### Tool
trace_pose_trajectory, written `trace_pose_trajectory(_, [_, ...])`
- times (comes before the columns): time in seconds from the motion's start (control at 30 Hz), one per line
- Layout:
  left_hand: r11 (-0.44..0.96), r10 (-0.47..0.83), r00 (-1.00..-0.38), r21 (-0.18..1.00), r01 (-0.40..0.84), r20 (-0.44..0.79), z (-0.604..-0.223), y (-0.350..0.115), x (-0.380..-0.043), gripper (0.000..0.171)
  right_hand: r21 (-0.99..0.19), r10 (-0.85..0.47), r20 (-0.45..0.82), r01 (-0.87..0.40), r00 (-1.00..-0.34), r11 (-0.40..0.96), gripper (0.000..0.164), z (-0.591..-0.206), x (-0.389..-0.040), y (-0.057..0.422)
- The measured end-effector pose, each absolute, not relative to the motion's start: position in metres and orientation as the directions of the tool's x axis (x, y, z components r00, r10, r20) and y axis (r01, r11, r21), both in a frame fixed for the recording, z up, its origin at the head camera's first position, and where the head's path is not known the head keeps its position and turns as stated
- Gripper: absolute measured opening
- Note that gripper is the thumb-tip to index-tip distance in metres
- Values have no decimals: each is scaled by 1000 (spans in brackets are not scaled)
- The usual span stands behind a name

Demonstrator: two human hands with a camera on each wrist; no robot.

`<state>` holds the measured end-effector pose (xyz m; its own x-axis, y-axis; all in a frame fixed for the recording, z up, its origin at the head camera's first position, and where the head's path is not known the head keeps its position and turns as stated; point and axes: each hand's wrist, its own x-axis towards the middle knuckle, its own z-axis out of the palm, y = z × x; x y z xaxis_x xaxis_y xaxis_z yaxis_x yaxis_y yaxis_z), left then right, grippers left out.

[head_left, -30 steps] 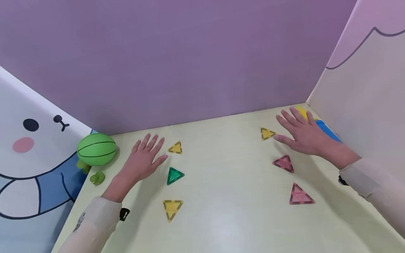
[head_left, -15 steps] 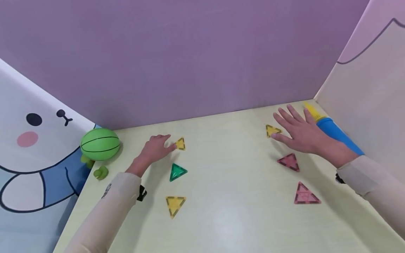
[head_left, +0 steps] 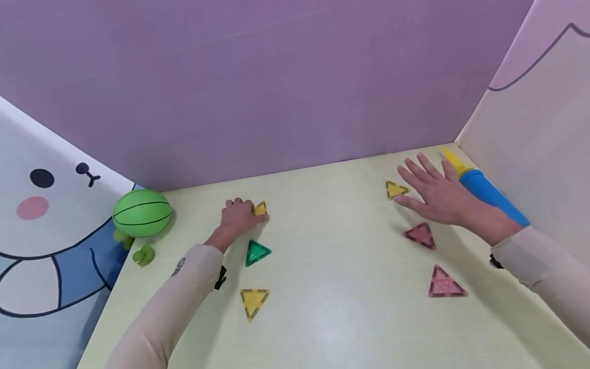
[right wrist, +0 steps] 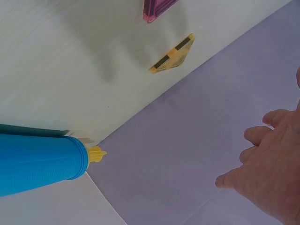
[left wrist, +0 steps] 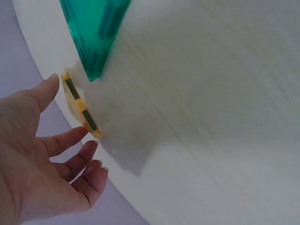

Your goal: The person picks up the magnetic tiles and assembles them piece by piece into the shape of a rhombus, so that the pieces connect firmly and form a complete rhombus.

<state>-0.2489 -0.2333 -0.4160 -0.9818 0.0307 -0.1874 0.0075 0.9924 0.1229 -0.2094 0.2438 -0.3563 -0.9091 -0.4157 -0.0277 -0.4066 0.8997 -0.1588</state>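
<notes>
My left hand point(head_left: 237, 219) is at the far left of the table, pinching a yellow triangular magnetic tile point(head_left: 260, 209) between thumb and index finger. The left wrist view shows this tile point(left wrist: 77, 104) with the thumb at one corner and the index finger at another; the remaining fingers curl loosely. A green triangular tile point(head_left: 256, 252) lies just nearer, and another yellow tile point(head_left: 253, 302) lies closer still. My right hand point(head_left: 438, 197) hovers with spread fingers, holding nothing. Its thumb appears beside a yellow tile point(head_left: 395, 190). Two pink triangular tiles point(head_left: 421, 236) lie nearer.
A blue bottle-shaped object point(head_left: 493, 195) with a yellow tip lies along the right wall. At the left edge sit a green ball point(head_left: 142, 213) and a small green toy point(head_left: 144, 254). A purple panel point(head_left: 295, 92) rises behind the table point(head_left: 332, 246).
My left hand has moved right and down from above the table to the far yellow tile, its spread fingers closing on it. My right hand stays nearly in place.
</notes>
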Motion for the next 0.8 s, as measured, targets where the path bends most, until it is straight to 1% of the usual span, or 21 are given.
trace_pose_trajectory(0.1, [991,12,-981,133,-14,-192,-413,-231,-247,65,-163,-419,-30,-409,-908,898,84,-356,-209,243])
trace_pose_trajectory(0.3, [989,16,-979,145,-14,-203,-415,-232,-249,63,-173,-421,-27,-411,-907,895,85,-357,-206,243])
trace_pose_trajectory(0.5, [977,-3,-981,208,-44,-195,-416,-233,-249,60,-187,-432,-9,-423,-902,887,83,-361,-206,243])
trace_pose_trajectory(0.6, [966,-24,-979,249,-76,-205,-416,-233,-249,66,-186,-435,-14,-425,-901,886,83,-362,-207,241])
trace_pose_trajectory(0.7, [964,-28,-977,254,-82,-211,-416,-235,-250,73,-192,-439,-22,-427,-898,884,84,-362,-208,239])
trace_pose_trajectory(0.8, [966,-9,-978,251,-62,-209,-416,-238,-251,72,-205,-443,-30,-428,-896,880,84,-361,-209,238])
